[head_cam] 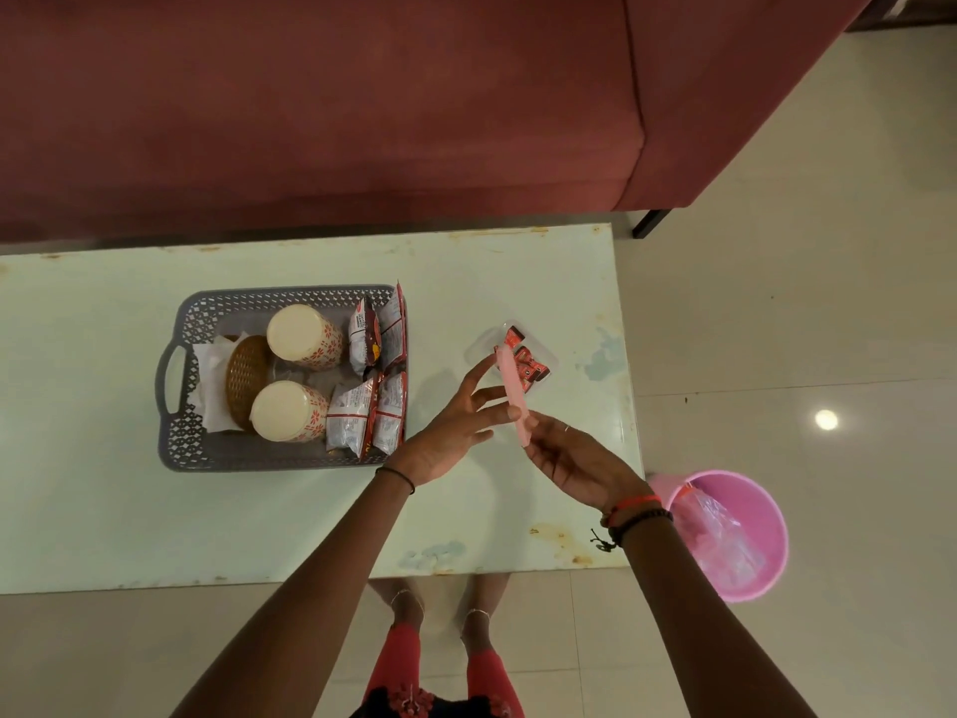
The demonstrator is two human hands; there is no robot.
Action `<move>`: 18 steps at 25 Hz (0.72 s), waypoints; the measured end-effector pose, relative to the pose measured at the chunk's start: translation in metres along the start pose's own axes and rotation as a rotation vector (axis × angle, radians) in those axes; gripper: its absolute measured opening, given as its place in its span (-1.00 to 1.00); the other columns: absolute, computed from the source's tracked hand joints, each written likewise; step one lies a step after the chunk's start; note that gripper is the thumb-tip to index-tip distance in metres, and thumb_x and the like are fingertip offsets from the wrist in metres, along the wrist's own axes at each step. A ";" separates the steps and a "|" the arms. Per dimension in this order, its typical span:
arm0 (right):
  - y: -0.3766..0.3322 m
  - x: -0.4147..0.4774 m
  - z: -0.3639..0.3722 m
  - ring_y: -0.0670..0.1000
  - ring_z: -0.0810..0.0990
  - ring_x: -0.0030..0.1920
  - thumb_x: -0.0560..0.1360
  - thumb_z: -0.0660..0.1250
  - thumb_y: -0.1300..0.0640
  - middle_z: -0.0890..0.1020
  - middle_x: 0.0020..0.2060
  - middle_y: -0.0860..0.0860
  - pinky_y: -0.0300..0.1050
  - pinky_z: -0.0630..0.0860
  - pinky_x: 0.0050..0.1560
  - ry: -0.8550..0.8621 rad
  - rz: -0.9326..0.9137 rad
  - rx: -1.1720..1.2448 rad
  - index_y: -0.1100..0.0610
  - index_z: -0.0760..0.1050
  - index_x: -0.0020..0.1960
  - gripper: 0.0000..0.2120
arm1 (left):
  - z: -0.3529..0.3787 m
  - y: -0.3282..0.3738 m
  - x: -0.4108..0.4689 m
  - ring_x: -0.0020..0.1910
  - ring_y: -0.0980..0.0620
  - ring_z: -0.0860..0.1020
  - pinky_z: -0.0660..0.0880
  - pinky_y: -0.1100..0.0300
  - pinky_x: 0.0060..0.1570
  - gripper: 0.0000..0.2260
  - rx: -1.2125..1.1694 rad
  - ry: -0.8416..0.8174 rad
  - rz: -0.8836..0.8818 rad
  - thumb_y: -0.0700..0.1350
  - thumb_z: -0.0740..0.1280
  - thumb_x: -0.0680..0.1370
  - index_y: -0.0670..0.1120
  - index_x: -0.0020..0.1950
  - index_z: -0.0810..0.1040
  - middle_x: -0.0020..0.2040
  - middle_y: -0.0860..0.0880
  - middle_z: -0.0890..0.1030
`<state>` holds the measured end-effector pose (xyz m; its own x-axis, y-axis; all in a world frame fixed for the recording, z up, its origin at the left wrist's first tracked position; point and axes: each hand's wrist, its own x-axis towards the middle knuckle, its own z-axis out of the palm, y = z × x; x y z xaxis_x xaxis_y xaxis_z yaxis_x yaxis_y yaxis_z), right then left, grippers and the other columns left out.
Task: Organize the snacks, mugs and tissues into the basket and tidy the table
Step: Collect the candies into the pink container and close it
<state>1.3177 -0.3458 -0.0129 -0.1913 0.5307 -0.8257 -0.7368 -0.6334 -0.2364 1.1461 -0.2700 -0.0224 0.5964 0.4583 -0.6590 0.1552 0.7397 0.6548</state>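
A grey lattice basket [178,406] sits on the pale table [103,510]. Inside it are two upturned white mugs with red flowers [305,336] [287,410], white tissues [209,391], a round woven coaster [246,378] and several snack packets [378,355]. To the basket's right, a clear plastic tub [484,342] holds red sweets [528,357]. A flat pink lid [512,399] is edge-on above the table. My right hand [575,461] pinches its near end. My left hand [455,427] has spread fingers touching the lid's left side.
A dark red sofa [362,106] runs along the table's far side. A pink bin [735,536] with a clear plastic liner stands on the tiled floor by the table's right front corner. My feet are under the near edge.
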 end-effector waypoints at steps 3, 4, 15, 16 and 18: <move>-0.013 0.009 -0.005 -0.06 0.70 -0.25 0.51 0.28 0.37 0.71 -0.21 0.08 -0.29 0.63 -0.25 0.074 -0.137 -0.005 0.23 0.55 0.02 -0.86 | -0.001 0.012 0.010 0.25 0.12 0.44 0.28 0.03 0.23 -0.38 -0.001 -0.033 0.039 -0.11 0.44 0.41 0.31 0.34 0.28 0.13 0.17 0.57; -0.019 0.014 -0.007 -0.03 0.69 -0.24 0.49 0.30 0.40 0.68 -0.18 0.12 -0.29 0.63 -0.24 0.147 -0.228 -0.049 0.23 0.55 0.01 -0.85 | -0.003 0.016 0.014 0.23 0.12 0.45 0.30 0.05 0.21 -0.42 -0.015 0.036 0.061 -0.13 0.42 0.44 0.25 0.35 0.30 0.12 0.14 0.57; -0.045 0.068 -0.003 -0.28 0.49 -0.64 0.41 0.38 0.33 0.62 -0.27 0.14 -0.54 0.42 -0.45 0.726 -0.542 -0.696 0.22 0.61 0.05 -0.77 | -0.023 0.042 0.068 0.21 -0.22 0.49 0.41 0.03 0.20 -0.61 0.603 0.561 -0.011 -0.02 0.19 0.60 -0.30 0.24 0.47 0.21 -0.30 0.54; -0.046 0.071 0.000 -0.27 0.49 -0.65 0.40 0.39 0.34 0.62 -0.27 0.14 -0.51 0.45 -0.41 0.728 -0.532 -0.716 0.24 0.60 0.04 -0.78 | -0.022 0.044 0.072 0.24 -0.18 0.48 0.39 0.06 0.24 -0.60 0.641 0.546 -0.019 0.01 0.21 0.59 -0.27 0.25 0.47 0.23 -0.27 0.54; -0.048 0.076 0.007 -0.16 0.53 -0.60 0.38 0.38 0.35 0.62 -0.25 0.16 -0.31 0.56 -0.23 0.740 -0.492 -0.738 0.28 0.60 0.03 -0.78 | -0.023 0.047 0.076 0.06 -0.13 0.51 0.37 0.13 0.03 -0.74 0.770 0.503 -0.004 -0.02 0.25 0.57 -0.22 0.01 0.52 0.01 -0.24 0.57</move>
<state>1.3339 -0.2711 -0.0606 0.6180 0.5059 -0.6017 -0.0208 -0.7546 -0.6559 1.1804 -0.1895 -0.0502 0.2098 0.7502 -0.6271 0.7460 0.2918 0.5987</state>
